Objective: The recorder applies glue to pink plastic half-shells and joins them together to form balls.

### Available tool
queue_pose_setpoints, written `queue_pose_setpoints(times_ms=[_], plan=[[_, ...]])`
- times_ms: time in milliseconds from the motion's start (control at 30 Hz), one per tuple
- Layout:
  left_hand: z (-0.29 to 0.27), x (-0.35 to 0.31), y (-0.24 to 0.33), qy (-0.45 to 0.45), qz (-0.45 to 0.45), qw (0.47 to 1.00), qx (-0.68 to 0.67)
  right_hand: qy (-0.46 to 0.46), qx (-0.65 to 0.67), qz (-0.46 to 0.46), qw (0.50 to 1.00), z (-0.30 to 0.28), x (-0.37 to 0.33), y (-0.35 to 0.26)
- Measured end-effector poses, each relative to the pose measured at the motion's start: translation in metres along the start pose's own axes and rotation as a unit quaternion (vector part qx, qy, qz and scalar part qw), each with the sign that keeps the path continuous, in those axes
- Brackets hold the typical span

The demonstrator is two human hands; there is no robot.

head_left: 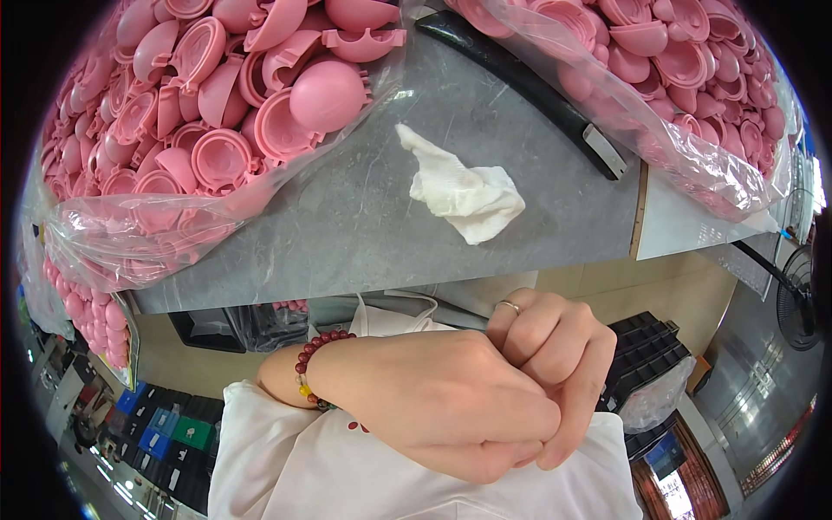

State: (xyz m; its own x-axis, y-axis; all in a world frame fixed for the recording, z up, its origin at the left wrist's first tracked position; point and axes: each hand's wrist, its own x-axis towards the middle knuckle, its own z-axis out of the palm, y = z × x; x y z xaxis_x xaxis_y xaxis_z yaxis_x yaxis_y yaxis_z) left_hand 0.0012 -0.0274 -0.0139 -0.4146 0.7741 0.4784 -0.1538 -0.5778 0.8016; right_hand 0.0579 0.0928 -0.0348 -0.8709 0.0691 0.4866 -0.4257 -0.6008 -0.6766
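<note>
My left hand (442, 394), a dark red bead bracelet (303, 368) at its wrist, is closed in front of my body. My right hand (550, 342), with a ring on one finger, is pressed against it, its fingers curled around the left fingertips. Whatever lies between the two hands, if anything, is hidden. Beyond them, on the grey tabletop (347, 247), a crumpled white cloth (468, 191) lies apart from both hands.
Clear plastic bags full of pink half-shell plastic parts stand at the far left (139, 234) and far right (693, 173). A long black strip-like object (520, 87) lies beside the right bag. Black crates (641, 355) and a fan (796, 295) are to the right, below the table.
</note>
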Motion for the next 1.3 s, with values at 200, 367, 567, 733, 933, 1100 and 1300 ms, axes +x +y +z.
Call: queue_pose_setpoints(times_ms=[200,367,567,733,933,1100,1300], plan=[[0.002,-0.001,-0.004,-0.007,0.014,0.999,-0.052,-0.012,0.0,-0.01,1.0,-0.001,0.001,0.001],[0.001,-0.002,-0.004,-0.012,0.003,0.999,-0.05,-0.019,-0.017,-0.014,1.0,-0.003,-0.001,0.0],[0.0,0.0,0.003,0.004,-0.02,1.0,-0.007,-0.017,-0.033,-0.008,0.999,-0.006,-0.002,-0.003],[-0.003,0.0,0.007,0.017,-0.047,0.998,0.045,-0.02,-0.046,0.003,0.999,-0.008,-0.002,-0.004],[-0.005,-0.004,0.001,-0.019,-0.059,0.996,-0.068,-0.051,-0.036,0.009,0.998,-0.011,-0.001,-0.001],[-0.005,-0.004,-0.002,-0.026,-0.046,0.995,-0.089,-0.027,-0.008,-0.02,0.999,-0.006,-0.001,0.004],[-0.004,-0.004,0.0,-0.006,-0.045,0.997,-0.059,-0.046,-0.02,-0.01,0.999,-0.012,0.0,0.002]])
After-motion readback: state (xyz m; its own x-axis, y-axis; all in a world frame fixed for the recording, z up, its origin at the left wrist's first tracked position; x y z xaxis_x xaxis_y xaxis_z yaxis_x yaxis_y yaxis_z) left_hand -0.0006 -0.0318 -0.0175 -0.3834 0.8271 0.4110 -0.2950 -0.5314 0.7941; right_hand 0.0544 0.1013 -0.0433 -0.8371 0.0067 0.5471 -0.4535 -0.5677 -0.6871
